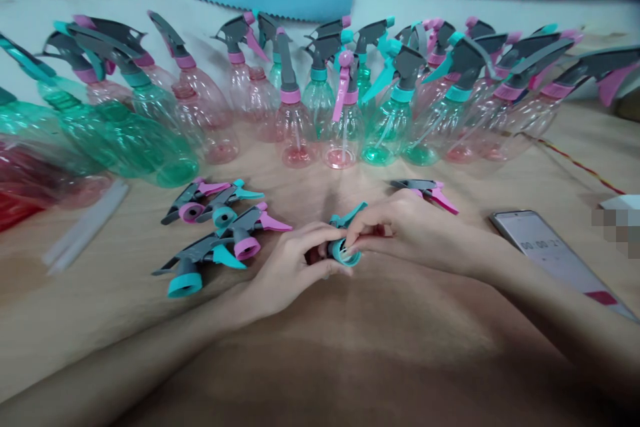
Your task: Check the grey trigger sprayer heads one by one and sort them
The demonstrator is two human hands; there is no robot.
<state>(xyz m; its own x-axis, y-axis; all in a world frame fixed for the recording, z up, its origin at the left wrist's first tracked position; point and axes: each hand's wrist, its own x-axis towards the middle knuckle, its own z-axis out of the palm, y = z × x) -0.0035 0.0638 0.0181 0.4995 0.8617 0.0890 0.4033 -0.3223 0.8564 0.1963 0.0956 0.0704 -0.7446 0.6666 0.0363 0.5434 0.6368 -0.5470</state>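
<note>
My left hand and my right hand meet at the table's middle, both closed on one teal and grey spray nozzle head. Its round teal collar faces me and its teal trigger points up and to the right. My fingers pinch around the collar. Left of my hands lie several loose spray heads in grey with pink or teal parts. Another loose spray head with a pink trigger lies just behind my right hand.
Many assembled pink and green spray bottles stand in rows across the back of the tan table. White tubes lie at the left. A smartphone lies at the right, with a thin red and yellow wire behind it.
</note>
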